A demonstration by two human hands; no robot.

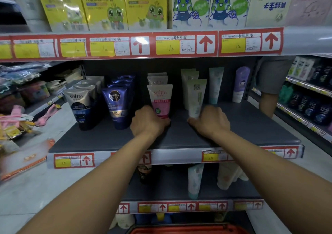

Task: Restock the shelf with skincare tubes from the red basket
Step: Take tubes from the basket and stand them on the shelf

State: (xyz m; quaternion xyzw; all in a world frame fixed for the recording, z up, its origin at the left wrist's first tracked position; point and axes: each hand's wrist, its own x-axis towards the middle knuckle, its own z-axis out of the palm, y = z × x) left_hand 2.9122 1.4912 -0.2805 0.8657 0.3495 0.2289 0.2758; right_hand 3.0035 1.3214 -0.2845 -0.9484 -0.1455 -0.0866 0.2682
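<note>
- We are reaching both arms onto the middle shelf [251, 131], each hand at the foot of a tube standing cap-down.
- Our left hand [148, 121] is curling round the base of the pink tube [160, 100], at the front of its row; the fingers are hidden behind the knuckles, so we are judging a grip round the cap end rather than seeing it.
- Our right hand [211, 121] is closing on the bottom of the green tube [196, 97], thumb lying low beside the cap.
- The red basket [188, 230] is showing only its rim at the bottom edge; we cannot tell what is lying in it.
- These tubes are looking light, with soft, squeezable plastic bodies and a glossy skin that could be slipping under a loose hold.
- We are judging the cap end the best place to hold: it is the stiff part and carries the weight low.
- Squeezing the middle would be denting the body and tilting it.
- Standing on narrow caps, they are tipping easily; the blue tube [118, 106] just beside our left hand could be getting knocked.
</note>
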